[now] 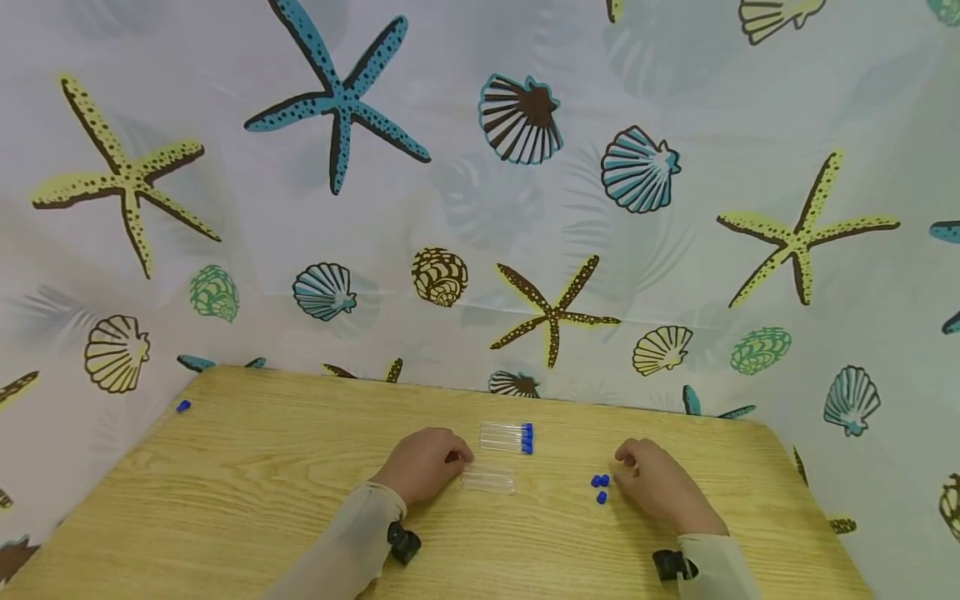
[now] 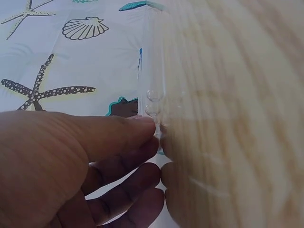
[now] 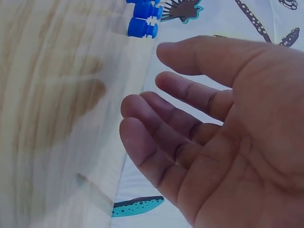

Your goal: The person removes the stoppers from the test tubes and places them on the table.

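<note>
In the head view, your left hand (image 1: 426,463) was at the left end of a row of slender, clear, round-bottomed tubes (image 1: 489,480) lying on the light wood-grain table (image 1: 300,467). Just beyond them lay a second row, clear tubes with blue caps (image 1: 502,436), their capped ends to the right. Your right hand (image 1: 660,487) was just right of three small blue plastic caps (image 1: 602,497). A small blue piece (image 1: 183,406) lay well apart, near the table's far left corner.

In the left wrist view, your thumb and fingertips met the rounded tube ends; whether they pinched a tube, I could not tell.

In the right wrist view, your fingers were loosely curled, thumb apart, holding nothing, with the small blue caps near the thumb tip
</note>
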The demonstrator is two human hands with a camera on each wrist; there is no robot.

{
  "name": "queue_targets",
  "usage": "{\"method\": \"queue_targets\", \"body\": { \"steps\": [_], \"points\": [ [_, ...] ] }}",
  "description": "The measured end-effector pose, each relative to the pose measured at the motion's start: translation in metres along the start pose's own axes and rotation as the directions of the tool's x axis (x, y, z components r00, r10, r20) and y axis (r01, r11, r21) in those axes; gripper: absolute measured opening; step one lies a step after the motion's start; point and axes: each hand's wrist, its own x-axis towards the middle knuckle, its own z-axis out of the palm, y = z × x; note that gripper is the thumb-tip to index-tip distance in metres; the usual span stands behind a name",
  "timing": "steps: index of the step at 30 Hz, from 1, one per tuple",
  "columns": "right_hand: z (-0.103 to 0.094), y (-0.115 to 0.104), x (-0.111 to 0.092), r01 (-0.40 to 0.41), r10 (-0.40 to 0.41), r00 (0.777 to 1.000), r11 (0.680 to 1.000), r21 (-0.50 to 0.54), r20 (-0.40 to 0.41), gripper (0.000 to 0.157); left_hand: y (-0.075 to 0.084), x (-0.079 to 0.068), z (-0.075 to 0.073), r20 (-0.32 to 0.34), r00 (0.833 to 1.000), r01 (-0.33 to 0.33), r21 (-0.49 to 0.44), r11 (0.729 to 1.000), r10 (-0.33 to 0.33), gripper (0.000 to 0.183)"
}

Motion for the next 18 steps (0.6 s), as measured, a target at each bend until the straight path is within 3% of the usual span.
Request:
{"method": "queue_targets", "body": {
  "steps": [7,13,18],
  "points": [
    [-0.009,-0.008,-0.002,0.006,-0.006,0.999,1.0,0.003,-0.042,0.027,-0.002,0.0,-0.003,-0.037,0.999,0.021,0.001,1.0,-0.021,0.016],
    [-0.012,-0.012,-0.002,0.045,-0.047,0.993,0.999,-0.02,-0.111,0.025,0.0,0.006,-0.001,-0.117,0.993,0.028,0.002,1.0,-0.027,0.012],
    [-0.01,-0.014,-0.001,0.046,-0.049,0.991,0.998,-0.032,-0.122,0.023,0.004,0.014,0.0,-0.129,0.991,0.016,-0.006,1.0,-0.017,0.01]
  ]
}}
